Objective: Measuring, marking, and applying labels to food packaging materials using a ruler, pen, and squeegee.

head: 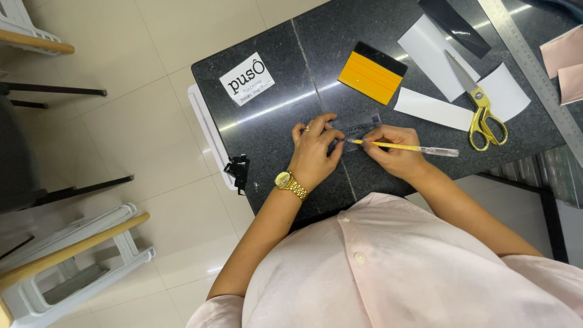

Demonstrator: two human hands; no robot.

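The left hand (313, 146) lay flat w/ fingers (328, 135) spread, pressing down a small dark film piece (358, 125) at frame centre on the tabletop (273, 133). The right hand (395, 152) pinched a yellow pen knife (404, 147) between thumb and fingers, tip touching the film's lower edge just beside the left fingertips. The film sat flat, near the seam in the dark stone.

Progress, judged from the layout: cutting or trimming looked underway, not finished. The tip was at the film's left part, so most of that edge seemed left to do; whether any cut line existed already couldn't be told, too small and dark.

Other tools lay unused, upper right of frame: yellow squeegee (371, 73) above the film, gold scissors (483, 109) resting on white paper strips (434, 109), a steel ruler (534, 67) along the right edge, a black strip (455, 21) at top, pink sheets (565, 61) at far right. A white card (246, 79) sat upper left of the tabletop, a black clip (238, 170) at its left edge. The squeegee lying apart suggested smoothing hadn't begun.
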